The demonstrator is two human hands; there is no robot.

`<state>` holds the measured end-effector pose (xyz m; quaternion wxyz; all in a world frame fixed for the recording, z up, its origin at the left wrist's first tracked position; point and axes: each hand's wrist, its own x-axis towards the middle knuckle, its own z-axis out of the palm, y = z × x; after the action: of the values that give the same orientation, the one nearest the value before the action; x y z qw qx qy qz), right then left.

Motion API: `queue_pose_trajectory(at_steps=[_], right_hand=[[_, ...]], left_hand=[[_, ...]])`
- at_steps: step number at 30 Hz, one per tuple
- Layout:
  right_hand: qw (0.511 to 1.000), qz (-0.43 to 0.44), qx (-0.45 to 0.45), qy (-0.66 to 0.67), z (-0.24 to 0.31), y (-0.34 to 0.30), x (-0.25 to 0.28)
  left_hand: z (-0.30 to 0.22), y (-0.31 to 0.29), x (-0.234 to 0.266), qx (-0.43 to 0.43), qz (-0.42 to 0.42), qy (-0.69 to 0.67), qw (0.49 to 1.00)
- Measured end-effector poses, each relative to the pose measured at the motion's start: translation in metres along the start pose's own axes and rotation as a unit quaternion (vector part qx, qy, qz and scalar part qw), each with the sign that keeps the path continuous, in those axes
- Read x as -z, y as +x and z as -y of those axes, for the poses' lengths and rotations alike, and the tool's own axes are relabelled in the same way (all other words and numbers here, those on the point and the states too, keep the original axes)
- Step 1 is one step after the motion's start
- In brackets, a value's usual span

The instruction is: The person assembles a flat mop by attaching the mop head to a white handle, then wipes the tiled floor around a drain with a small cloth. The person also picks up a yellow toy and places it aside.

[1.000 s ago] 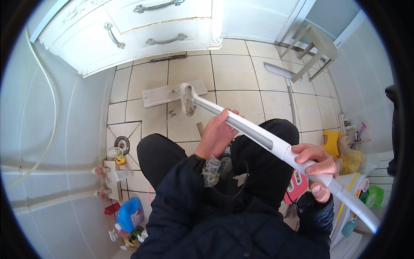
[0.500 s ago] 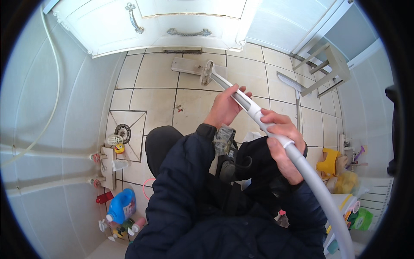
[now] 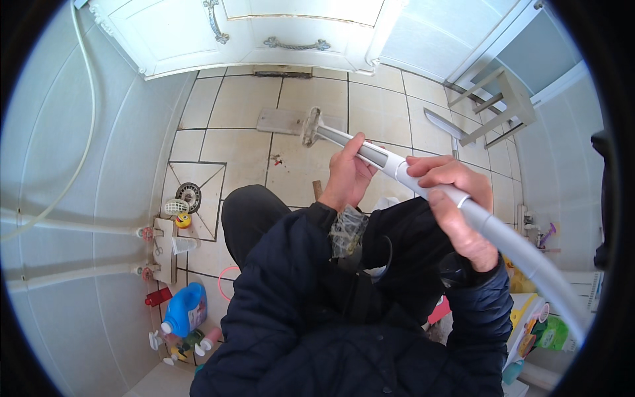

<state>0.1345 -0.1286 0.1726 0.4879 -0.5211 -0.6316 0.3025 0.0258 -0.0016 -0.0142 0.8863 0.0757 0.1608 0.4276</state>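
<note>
Both hands hold a white and grey vacuum cleaner handle (image 3: 377,157), slanting from the far middle toward the right. My left hand (image 3: 350,175) grips its front part, the thumb along the top. Further back, my right hand (image 3: 463,205) wraps round the handle where the ribbed grey hose (image 3: 529,258) begins. At the front end, a dirty brush nozzle (image 3: 311,127) rests over a flat whitish panel (image 3: 276,121) on the tiles; I cannot tell whether they touch. Clear plastic wrapping (image 3: 348,231) sits at my left wrist.
A white cabinet (image 3: 304,26) stands ahead. A stool (image 3: 516,99) and a floor squeegee (image 3: 444,121) are at the far right. On the left are a floor drain (image 3: 188,196), a toy duck (image 3: 182,220) and a blue bottle (image 3: 184,309). Small debris (image 3: 277,160) lies on the tiles.
The nozzle has shifted slightly left and nearer me. My right hand and the hose have swung right, so the handle lies flatter across the view.
</note>
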Motion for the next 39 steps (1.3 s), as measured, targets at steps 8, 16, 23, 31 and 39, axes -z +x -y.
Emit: queue_pose_trajectory(at_steps=[8,16,23,31,39], right_hand=[[0.987,-0.107,-0.100,0.064,0.033,-0.022,0.030],[0.977,-0.179,-0.041,0.107,0.024,-0.055,0.053],[0.946,-0.310,-0.022,0.091,0.037,-0.091,0.079],[0.959,-0.279,0.016,-0.054,0.048,-0.096,0.051],[0.974,-0.223,-0.011,-0.040,0.034,-0.072,0.027]], left_hand=[[0.014,-0.057,-0.025,0.036,0.065,0.038,0.997],[0.028,-0.069,-0.026,0.109,0.096,0.034,0.989],[0.045,-0.040,-0.016,0.071,0.026,-0.015,0.997],[0.073,0.002,0.004,0.107,0.068,-0.045,0.991],[0.078,0.029,0.035,0.116,-0.010,-0.049,0.992]])
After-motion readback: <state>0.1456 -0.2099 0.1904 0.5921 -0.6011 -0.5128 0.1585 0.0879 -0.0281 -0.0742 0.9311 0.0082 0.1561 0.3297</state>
